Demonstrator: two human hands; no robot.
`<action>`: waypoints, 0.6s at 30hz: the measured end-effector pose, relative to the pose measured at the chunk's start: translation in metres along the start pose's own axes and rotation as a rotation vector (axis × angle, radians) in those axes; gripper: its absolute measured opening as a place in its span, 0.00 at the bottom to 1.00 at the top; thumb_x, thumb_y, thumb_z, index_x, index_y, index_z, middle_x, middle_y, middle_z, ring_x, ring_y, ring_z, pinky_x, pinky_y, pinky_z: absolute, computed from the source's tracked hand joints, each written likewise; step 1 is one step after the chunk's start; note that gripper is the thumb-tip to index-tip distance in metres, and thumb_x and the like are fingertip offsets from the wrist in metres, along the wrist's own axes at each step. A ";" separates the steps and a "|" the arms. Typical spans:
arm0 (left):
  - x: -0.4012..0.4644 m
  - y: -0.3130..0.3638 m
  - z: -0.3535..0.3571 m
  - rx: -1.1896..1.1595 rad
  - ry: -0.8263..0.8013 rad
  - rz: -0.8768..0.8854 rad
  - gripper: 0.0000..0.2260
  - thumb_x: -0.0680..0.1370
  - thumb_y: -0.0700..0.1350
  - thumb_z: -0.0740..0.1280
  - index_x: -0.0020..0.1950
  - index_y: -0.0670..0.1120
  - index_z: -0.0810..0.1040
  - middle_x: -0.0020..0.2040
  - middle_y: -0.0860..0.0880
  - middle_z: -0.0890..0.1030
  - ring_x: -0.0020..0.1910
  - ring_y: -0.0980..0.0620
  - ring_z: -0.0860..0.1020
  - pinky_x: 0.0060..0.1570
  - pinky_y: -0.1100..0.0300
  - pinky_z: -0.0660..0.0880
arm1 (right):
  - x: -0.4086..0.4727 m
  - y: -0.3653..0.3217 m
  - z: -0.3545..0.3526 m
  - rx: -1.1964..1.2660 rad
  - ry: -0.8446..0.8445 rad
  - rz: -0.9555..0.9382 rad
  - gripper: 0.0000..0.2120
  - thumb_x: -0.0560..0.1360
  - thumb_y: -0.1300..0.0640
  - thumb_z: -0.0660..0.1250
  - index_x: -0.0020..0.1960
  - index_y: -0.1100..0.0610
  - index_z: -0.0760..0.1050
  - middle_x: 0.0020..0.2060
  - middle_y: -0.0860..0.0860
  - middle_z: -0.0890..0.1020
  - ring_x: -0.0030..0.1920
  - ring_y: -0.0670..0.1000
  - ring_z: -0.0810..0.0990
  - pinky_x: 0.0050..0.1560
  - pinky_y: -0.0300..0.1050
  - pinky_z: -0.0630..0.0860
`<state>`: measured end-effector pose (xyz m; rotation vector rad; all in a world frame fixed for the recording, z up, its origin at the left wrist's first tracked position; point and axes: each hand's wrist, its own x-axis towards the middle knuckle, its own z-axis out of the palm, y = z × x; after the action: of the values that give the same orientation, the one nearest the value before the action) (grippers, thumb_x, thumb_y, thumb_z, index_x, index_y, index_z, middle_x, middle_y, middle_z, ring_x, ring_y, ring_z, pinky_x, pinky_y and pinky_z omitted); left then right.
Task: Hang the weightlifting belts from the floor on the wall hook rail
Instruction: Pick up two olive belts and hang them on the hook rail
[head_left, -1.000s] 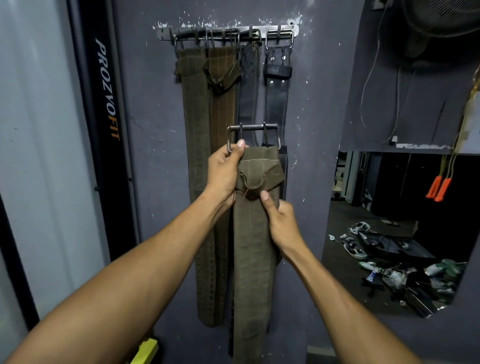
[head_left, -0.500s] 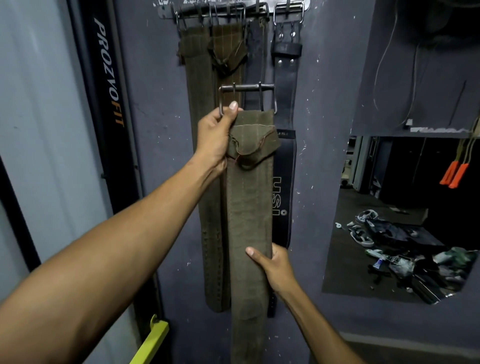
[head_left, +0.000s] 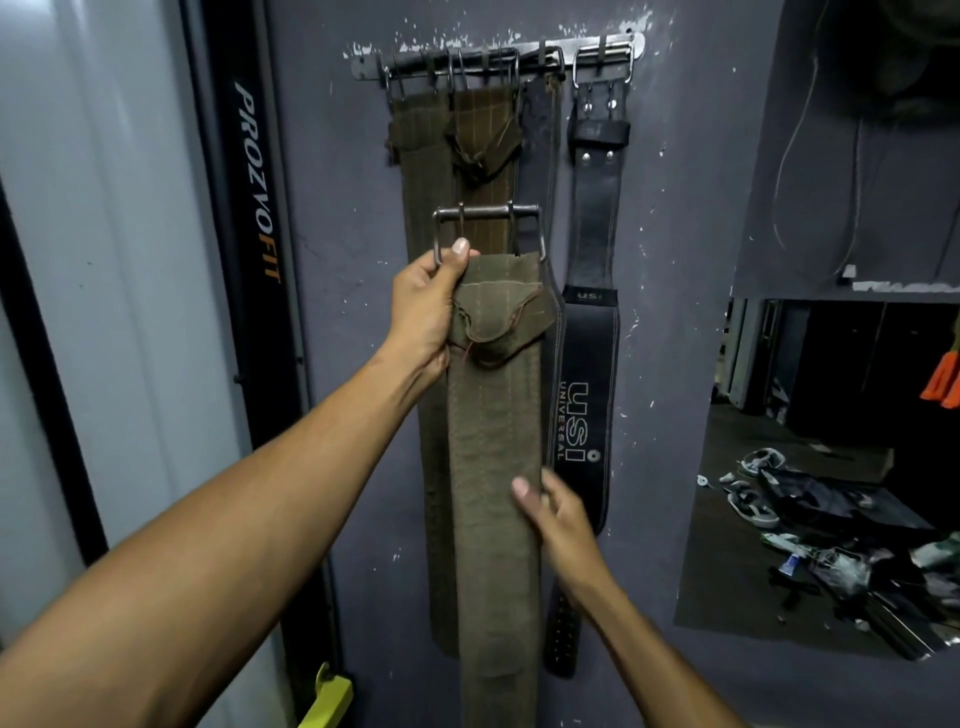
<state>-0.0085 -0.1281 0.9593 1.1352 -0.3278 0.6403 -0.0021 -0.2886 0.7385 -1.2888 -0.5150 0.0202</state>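
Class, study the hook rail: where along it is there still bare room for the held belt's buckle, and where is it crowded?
The hook rail is crowded from its left end to the middle by the buckles of the olive, brown and dark belts. The black USI belt fills the right end. The only bare stretch is the short gap between those groups. The left hand holds the olive belt below it.

A gym storeroom: weightlifting belts on a wall hook rail, PROZVOFIT-branded equipment, scattered shoes.
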 end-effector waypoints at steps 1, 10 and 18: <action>0.001 -0.001 -0.002 0.003 0.002 0.001 0.07 0.84 0.43 0.67 0.52 0.40 0.80 0.42 0.43 0.83 0.37 0.52 0.83 0.42 0.58 0.82 | 0.014 -0.022 0.004 -0.010 0.006 -0.053 0.17 0.79 0.47 0.68 0.64 0.55 0.78 0.55 0.50 0.88 0.55 0.47 0.87 0.51 0.38 0.82; 0.038 -0.011 -0.025 0.035 0.062 0.032 0.10 0.81 0.43 0.71 0.59 0.39 0.78 0.48 0.40 0.85 0.44 0.46 0.85 0.45 0.52 0.85 | 0.143 -0.145 0.067 -0.260 0.134 -0.503 0.16 0.82 0.48 0.68 0.68 0.42 0.71 0.48 0.39 0.87 0.52 0.38 0.86 0.49 0.38 0.84; 0.131 0.011 -0.059 0.308 0.132 0.374 0.15 0.80 0.47 0.71 0.63 0.53 0.70 0.54 0.47 0.85 0.51 0.45 0.87 0.52 0.45 0.85 | 0.251 -0.159 0.131 -0.331 0.330 -0.809 0.29 0.79 0.45 0.70 0.77 0.42 0.66 0.54 0.40 0.86 0.51 0.41 0.87 0.52 0.42 0.84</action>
<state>0.0819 -0.0310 1.0155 1.3294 -0.3383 1.1196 0.1290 -0.1416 0.9967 -1.2849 -0.7379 -0.9698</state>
